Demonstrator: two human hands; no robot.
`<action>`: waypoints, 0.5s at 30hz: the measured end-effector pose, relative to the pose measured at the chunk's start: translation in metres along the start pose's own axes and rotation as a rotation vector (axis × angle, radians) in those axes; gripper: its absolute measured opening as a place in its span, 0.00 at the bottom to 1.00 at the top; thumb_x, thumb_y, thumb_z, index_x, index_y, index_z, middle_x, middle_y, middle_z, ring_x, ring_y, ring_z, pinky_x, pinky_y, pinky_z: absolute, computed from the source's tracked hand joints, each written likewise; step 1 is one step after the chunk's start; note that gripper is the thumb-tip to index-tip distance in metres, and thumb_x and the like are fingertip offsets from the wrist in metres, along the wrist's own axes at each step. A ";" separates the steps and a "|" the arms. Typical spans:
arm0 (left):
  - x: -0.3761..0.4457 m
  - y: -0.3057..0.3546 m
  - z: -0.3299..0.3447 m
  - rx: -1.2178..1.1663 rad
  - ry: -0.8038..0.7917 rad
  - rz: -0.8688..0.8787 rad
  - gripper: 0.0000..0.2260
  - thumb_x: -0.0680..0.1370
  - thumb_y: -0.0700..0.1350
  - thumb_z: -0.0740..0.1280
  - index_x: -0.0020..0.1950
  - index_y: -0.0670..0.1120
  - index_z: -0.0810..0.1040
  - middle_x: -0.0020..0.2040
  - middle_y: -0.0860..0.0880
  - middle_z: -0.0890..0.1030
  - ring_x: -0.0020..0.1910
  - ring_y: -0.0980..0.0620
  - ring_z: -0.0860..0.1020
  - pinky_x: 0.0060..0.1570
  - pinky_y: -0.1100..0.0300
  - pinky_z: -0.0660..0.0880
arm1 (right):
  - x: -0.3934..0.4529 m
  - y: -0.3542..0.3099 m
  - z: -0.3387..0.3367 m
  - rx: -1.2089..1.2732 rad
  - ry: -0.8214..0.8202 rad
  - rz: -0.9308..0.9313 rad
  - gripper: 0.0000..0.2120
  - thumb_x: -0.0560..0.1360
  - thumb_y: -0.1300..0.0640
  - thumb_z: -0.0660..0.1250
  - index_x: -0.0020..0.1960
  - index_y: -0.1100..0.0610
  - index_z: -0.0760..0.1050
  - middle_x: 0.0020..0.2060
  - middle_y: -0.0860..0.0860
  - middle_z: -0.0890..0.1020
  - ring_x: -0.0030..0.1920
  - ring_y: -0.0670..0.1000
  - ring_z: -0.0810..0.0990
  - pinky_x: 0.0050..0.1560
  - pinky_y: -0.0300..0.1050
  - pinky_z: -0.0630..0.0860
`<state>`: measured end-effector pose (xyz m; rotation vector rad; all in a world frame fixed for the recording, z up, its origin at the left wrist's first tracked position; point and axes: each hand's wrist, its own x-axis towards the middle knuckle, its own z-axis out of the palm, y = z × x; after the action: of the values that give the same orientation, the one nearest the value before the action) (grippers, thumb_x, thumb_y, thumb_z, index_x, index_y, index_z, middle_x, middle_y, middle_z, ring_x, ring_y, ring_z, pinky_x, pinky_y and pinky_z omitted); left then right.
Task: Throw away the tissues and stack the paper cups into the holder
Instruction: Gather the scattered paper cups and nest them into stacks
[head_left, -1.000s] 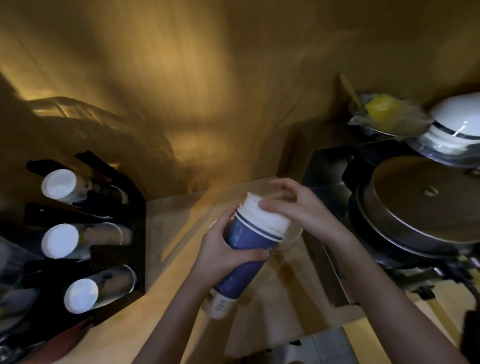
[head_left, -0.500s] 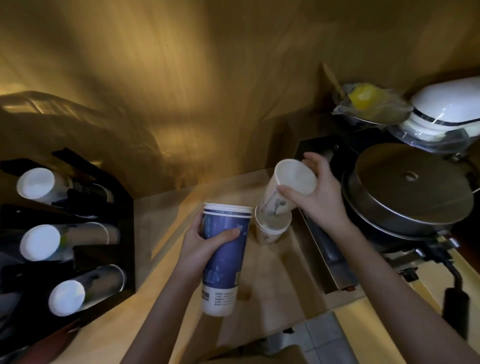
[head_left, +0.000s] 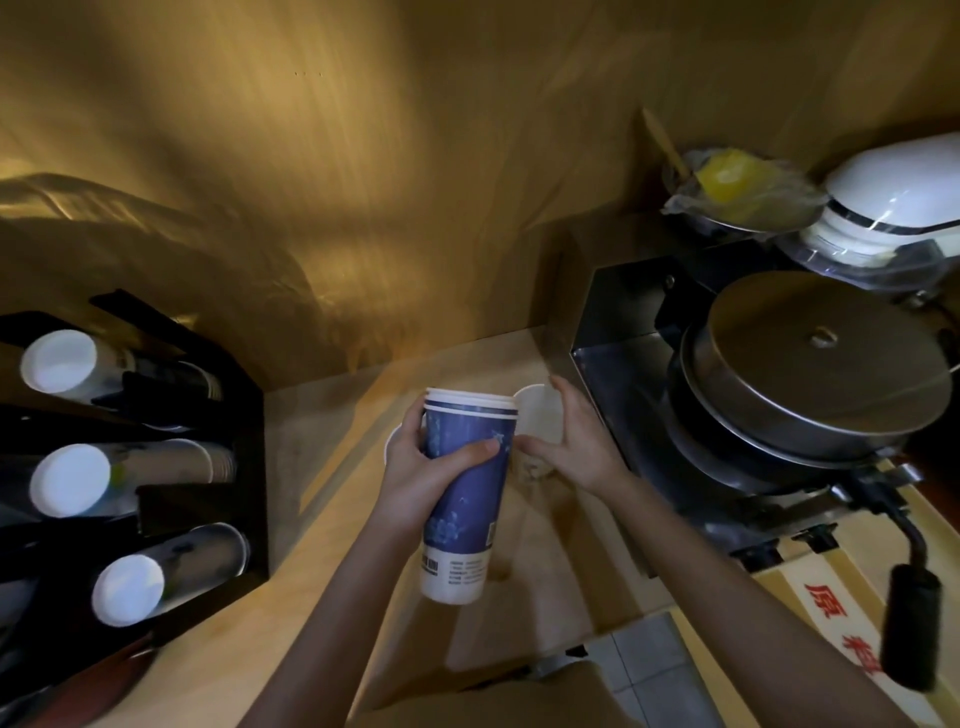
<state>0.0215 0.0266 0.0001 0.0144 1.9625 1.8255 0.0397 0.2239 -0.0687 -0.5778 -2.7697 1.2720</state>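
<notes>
My left hand (head_left: 423, 475) grips a tall stack of blue paper cups (head_left: 462, 499), held upright above the wooden counter (head_left: 550, 582). Just right of the stack, my right hand (head_left: 576, 447) is wrapped around a white paper cup (head_left: 540, 421), whose open mouth faces me. A sliver of another white cup rim (head_left: 388, 447) shows behind my left hand. At the far left stands the black cup holder (head_left: 156, 467), its slots filled with rows of white cups lying sideways. No tissues are visible.
A steel machine with a round lidded pan (head_left: 826, 364) fills the right side, its black handle (head_left: 911, 629) sticking out toward me. Behind it sit a white appliance (head_left: 893, 197) and a bag-covered bowl (head_left: 737, 187). The wooden wall rises behind the counter.
My right hand has brought the white cup down and left, close beside the blue stack. The second white cup on the counter is now hidden behind it. My left hand holds the stack steady.
</notes>
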 end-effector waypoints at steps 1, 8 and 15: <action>0.000 -0.001 0.001 0.012 -0.004 0.012 0.37 0.61 0.45 0.78 0.67 0.51 0.68 0.55 0.47 0.81 0.48 0.50 0.82 0.40 0.58 0.81 | 0.000 -0.002 -0.002 0.042 0.003 0.017 0.43 0.66 0.43 0.72 0.73 0.55 0.55 0.71 0.57 0.65 0.70 0.55 0.65 0.69 0.50 0.63; -0.009 0.003 0.014 0.326 -0.008 0.250 0.44 0.60 0.49 0.80 0.71 0.51 0.61 0.61 0.53 0.75 0.57 0.55 0.75 0.54 0.65 0.74 | -0.021 -0.068 -0.038 0.485 -0.202 -0.032 0.25 0.71 0.39 0.63 0.66 0.45 0.66 0.60 0.44 0.73 0.55 0.36 0.73 0.50 0.27 0.69; -0.019 0.009 0.022 0.518 0.075 0.350 0.44 0.60 0.53 0.78 0.71 0.54 0.61 0.58 0.57 0.74 0.55 0.58 0.75 0.53 0.62 0.74 | -0.037 -0.080 -0.036 0.531 -0.206 -0.053 0.32 0.64 0.40 0.71 0.64 0.42 0.63 0.55 0.46 0.77 0.57 0.46 0.77 0.56 0.42 0.77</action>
<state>0.0434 0.0430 0.0147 0.4844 2.5613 1.4647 0.0551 0.1895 0.0185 -0.3444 -2.3931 2.0440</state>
